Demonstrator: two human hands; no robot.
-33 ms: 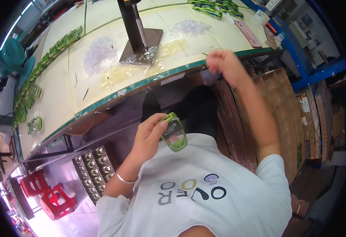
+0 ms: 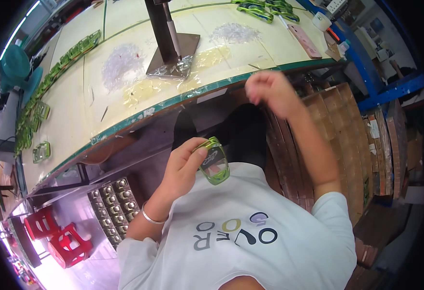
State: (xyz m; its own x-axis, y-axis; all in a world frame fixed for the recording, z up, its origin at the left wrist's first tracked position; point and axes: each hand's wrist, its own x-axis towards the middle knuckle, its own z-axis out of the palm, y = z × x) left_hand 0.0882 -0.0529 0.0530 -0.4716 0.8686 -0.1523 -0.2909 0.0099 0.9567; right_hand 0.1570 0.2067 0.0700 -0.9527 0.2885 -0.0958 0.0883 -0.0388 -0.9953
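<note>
My left hand [image 2: 185, 164] is closed on the upper left edge of a green plastic frame [image 2: 222, 179], pinching it between thumb and fingers. The frame is oblong with rounded corners, and a see-through window with a pale mark fills its middle. It hangs over my lap, in front of my white shirt. Beyond it to the right, my right hand [image 2: 269, 92] is raised near the table's green edge, fingers bent inward and smeared by motion. Whether anything is between them cannot be made out. A thin dark stick [image 2: 255, 66] lies on the table just past that hand.
A dark press stand [image 2: 173, 53] rises from the table, with piles of clear plastic bits [image 2: 122, 65] around it. Green frames [image 2: 59, 67] line the table's left side. Brown divided cartons [image 2: 340, 140] stand at right; red stools [image 2: 69, 244] at lower left.
My right hand has shifted slightly left and down, toward me and off the table's edge. My left hand and the green frame stay almost where they were.
</note>
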